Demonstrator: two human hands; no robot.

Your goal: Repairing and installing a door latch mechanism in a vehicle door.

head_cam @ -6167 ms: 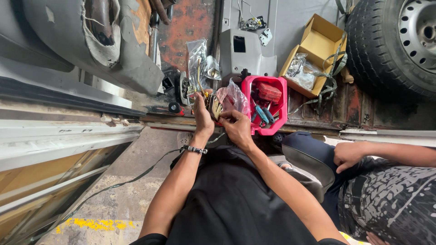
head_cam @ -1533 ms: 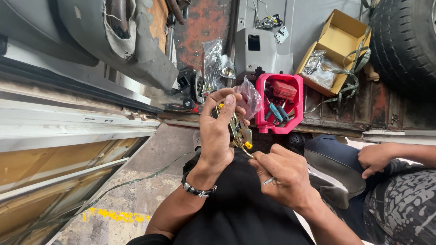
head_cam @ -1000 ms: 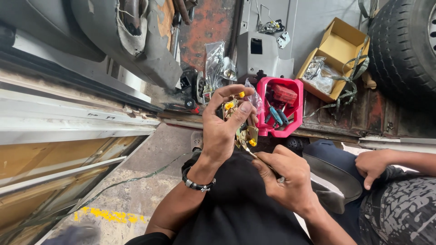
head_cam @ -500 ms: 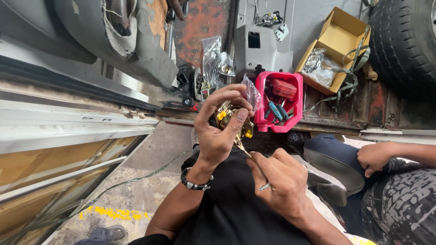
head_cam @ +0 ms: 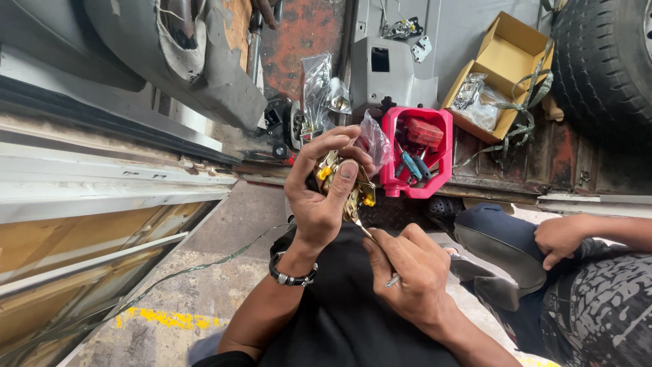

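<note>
A: What is nearest, bottom centre of the frame?

B: The right hand (head_cam: 414, 272), over the black cloth on the lap. Fingers are pressed together, pinching a thin metal tool (head_cam: 392, 279); its tip goes up-left twd the left hand.

A: And the left hand (head_cam: 324, 194)?

B: Centre of the frame, a bit higher. It is closed around a metal latch part w/ yellow bits (head_cam: 348, 185), thumb pressed on top. A black wristband (head_cam: 292, 272) sits on that wrist.

A: What is beside it?

B: Just right of the latch part, a red plastic tray (head_cam: 415, 190) w/ blue-handled tools inside. A clear plastic bag (head_cam: 375, 139) is touching the fingers, between hand and tray.

A: Other person?

B: Yes, lower right: another person's hand (head_cam: 560, 238) resting on a dark knee, well apart from the work.

A: Far things?

B: Upper right, an open cardboard box (head_cam: 506, 58) and a tyre (head_cam: 604, 61). Upper centre, a grey panel (head_cam: 394, 75) on a rusty floor. Upper left, a grey car body part; I cannot tell which.
</note>
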